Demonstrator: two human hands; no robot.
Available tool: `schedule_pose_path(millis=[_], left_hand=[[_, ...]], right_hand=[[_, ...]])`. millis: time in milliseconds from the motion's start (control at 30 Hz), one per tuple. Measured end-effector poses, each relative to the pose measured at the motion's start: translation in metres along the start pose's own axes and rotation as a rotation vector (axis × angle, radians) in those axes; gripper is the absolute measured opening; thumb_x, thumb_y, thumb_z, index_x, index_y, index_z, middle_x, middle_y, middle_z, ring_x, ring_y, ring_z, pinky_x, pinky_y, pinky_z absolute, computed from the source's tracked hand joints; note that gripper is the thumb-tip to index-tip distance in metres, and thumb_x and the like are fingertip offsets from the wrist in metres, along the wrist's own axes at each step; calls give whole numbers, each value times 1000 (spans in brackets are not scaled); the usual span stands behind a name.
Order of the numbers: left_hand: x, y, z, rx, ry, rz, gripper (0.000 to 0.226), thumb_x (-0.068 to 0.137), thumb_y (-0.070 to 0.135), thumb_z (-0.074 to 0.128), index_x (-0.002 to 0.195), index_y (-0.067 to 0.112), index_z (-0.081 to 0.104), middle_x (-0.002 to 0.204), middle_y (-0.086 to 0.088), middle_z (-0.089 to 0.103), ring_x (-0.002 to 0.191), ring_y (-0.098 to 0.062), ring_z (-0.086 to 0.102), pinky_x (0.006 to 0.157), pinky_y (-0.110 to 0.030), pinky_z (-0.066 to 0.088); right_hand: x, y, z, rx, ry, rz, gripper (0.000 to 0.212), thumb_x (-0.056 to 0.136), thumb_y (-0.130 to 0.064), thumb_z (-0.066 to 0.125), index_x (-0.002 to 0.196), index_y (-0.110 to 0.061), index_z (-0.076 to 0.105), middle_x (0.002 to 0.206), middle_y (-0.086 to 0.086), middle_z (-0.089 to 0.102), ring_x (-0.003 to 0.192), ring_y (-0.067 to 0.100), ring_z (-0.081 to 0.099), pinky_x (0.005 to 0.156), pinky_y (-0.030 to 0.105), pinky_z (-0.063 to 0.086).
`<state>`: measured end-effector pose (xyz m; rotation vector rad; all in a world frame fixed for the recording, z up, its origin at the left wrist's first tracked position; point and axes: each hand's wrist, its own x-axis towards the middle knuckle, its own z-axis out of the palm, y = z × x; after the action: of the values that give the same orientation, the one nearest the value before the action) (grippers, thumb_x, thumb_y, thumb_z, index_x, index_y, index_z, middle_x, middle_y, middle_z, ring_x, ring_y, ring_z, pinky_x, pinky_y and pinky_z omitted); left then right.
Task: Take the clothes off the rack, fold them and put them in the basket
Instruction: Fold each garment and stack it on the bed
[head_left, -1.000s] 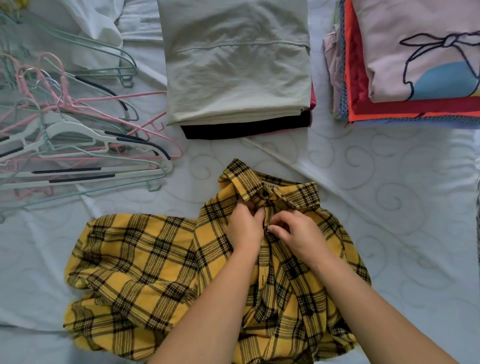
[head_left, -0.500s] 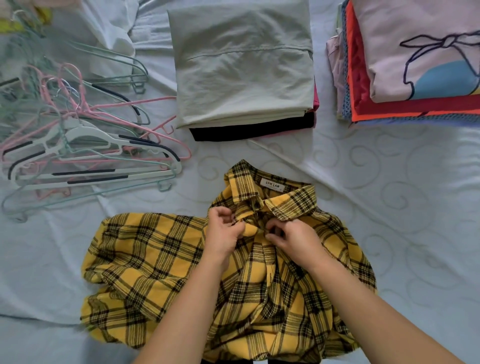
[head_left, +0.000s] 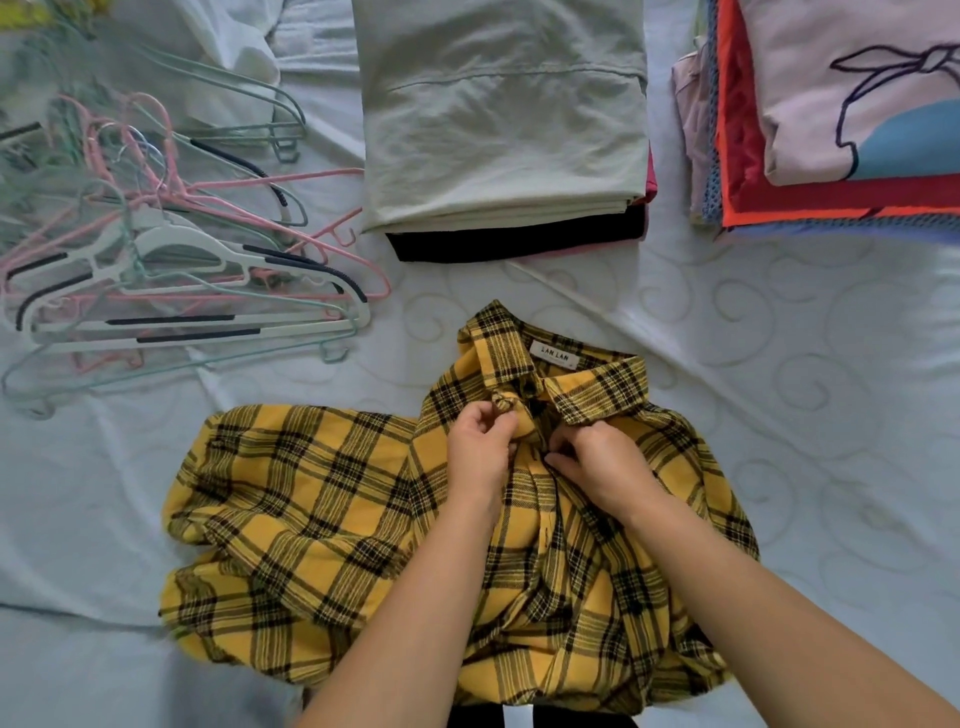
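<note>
Bed sheet (head_left: 779, 415): pale, soft, quilted with raised swirl stitching, creased in long diagonal folds; it carries everything in view.

Yellow plaid shirt (head_left: 322, 509): woven flannel-like cloth, black check on mustard, lying rumpled on the sheet at lower centre, collar pointing away from the person, one sleeve bunched out to the left. White woven neck label reads "LAN LAN".

Folded stack, top centre (head_left: 498, 119): matte grey-green rectangle with a stitched seam, over a black layer and a pink edge.

Second folded stack, top right (head_left: 831, 104): pale pink printed top layer over red, orange and blue mesh-textured edges.

Hangers (head_left: 171, 270): tangled heap at left, thin pink and mint wire-like ones plus broader white plastic ones with black grip strips.

Left hand (head_left: 480, 452): fingers curled, pinching a gathered bit of the shirt's front edge just under the collar.

Right hand (head_left: 602, 467): fingertips pinching the opposite front edge, nearly touching the left hand.
</note>
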<state>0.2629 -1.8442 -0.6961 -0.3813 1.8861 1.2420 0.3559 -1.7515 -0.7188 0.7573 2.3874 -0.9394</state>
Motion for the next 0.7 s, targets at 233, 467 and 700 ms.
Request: schedule_pose_path(millis=[233,467,700], left_hand=[[-27,5,-22,34,-27,231,9,86,11,63,84,19,65,81,2,66,76,-11,62,70,-20,53],[-46,-4,-17,594,0,558,9,85,11,64,93,17,65,87,16,53,80,5,51,71,-6,40],[-47,-9,-10,470,-110,324,11,85,11,65,92,19,66,82,4,65,76,-11,61,66,-17,49]], right_hand=[[-28,0,-36,476,466,240,7,86,-14,62,82,-18,56,76,-8,55,65,4,50,57,17,39],[-48,-30,-31,529,262,152,2,86,-20,65,85,-21,63,78,-14,58,73,1,53,64,14,43],[-47,-33,-25,559,250,160,5,87,-15,63,85,-20,64,75,-16,58,70,-4,53,60,7,42]])
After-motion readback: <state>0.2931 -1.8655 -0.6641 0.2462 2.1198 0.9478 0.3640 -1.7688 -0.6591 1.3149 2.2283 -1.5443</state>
